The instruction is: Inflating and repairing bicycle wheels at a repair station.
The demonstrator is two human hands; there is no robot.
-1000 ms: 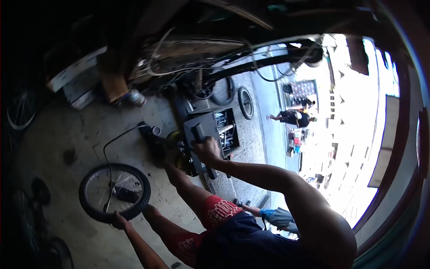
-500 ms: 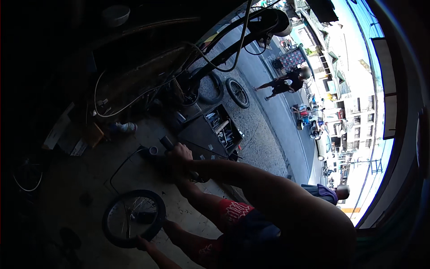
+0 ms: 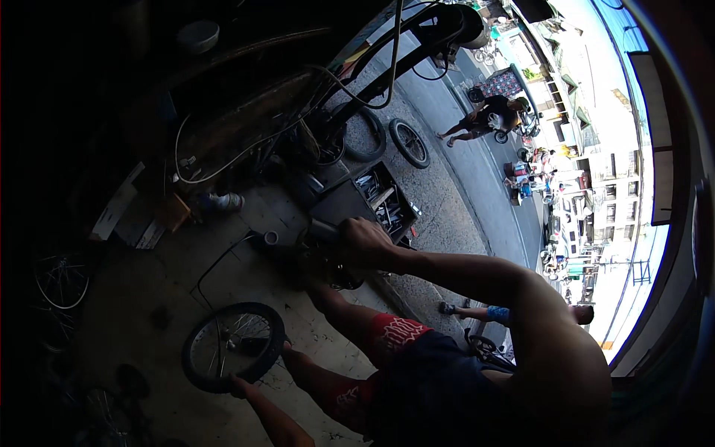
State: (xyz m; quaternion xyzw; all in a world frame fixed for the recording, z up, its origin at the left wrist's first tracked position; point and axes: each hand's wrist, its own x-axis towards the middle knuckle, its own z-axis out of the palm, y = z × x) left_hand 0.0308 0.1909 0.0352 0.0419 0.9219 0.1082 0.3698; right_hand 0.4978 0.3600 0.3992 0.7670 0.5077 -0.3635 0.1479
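Gripping of wheel (image 3: pixel 229 344) is done at tyre (image 3: pixel 278 333) lower edge by left hand (image 3: pixel 240 386), closed around rubber; in head view, wheel is located just beside person's legs (image 3: pixel 335 305). Wheel is judged fairly light, stiff, non-slip; hold is best taken on tyre, clear of thin spokes (image 3: pixel 244 325). Dark handle (image 3: pixel 324 229) is enclosed by right hand (image 3: pixel 365 240), fist closed. Metal tools (image 3: pixel 386 200) are held in open toolbox (image 3: pixel 402 191); contents of white bowl (image 3: pixel 198 39) cannot be told.

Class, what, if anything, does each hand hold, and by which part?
The left hand grips the spoked wheel by its tyre, at the lower edge. The right hand is closed around a dark handle; the rest is unclear.
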